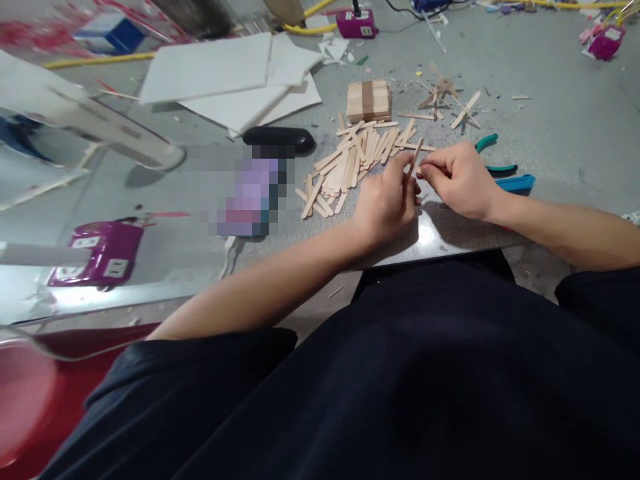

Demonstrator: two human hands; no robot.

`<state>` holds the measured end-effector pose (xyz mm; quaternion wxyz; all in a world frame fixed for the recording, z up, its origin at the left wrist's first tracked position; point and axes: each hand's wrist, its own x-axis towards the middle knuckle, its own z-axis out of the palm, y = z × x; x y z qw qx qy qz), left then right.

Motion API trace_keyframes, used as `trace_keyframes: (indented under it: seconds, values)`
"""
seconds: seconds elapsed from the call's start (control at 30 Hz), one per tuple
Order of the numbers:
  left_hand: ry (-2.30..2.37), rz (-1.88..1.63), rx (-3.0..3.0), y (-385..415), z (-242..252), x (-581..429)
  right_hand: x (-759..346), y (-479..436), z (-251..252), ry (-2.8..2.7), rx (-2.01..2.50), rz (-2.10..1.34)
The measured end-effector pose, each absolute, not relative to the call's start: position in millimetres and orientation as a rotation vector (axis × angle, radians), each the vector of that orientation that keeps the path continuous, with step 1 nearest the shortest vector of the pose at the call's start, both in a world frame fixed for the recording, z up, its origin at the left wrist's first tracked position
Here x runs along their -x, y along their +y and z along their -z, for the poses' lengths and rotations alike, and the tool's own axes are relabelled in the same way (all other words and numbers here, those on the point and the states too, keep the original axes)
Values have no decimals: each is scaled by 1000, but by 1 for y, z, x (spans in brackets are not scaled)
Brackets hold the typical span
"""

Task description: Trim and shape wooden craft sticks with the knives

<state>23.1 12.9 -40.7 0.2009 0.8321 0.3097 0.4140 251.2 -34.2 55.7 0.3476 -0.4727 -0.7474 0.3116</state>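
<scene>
Near the table's front edge, my left hand (387,200) is closed on a wooden craft stick (417,152) that points up and away from me. Close beside it, my right hand (463,179) pinches at the same spot; a small pale wooden piece (419,171) shows at its fingertips, and I cannot tell whether it is part of another stick. A loose pile of craft sticks (357,157) lies just beyond my left hand. Behind the pile sits a banded bundle of sticks (369,100). Pliers with teal handles (501,169) rest past my right wrist, next to a blue tool (517,184).
Joined sticks (466,112) lie at the back right. White foam boards (215,70) and a black case (280,139) are left of the pile. A blurred-out phone (250,193) has a cable. Purple power sockets (100,252) stand at the left edge; a red stool (25,400) is below.
</scene>
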Motion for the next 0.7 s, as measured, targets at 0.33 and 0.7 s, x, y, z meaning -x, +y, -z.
trace_keyframes:
  seconds: [0.33,0.7]
  values:
    - [953,-995,-2348,-1,20,-24,-249,-35,-53,-1886,1274,-829]
    - [910,-935,-2510,-4,15,-23,-255,-29,-65,-2009,1238,-883]
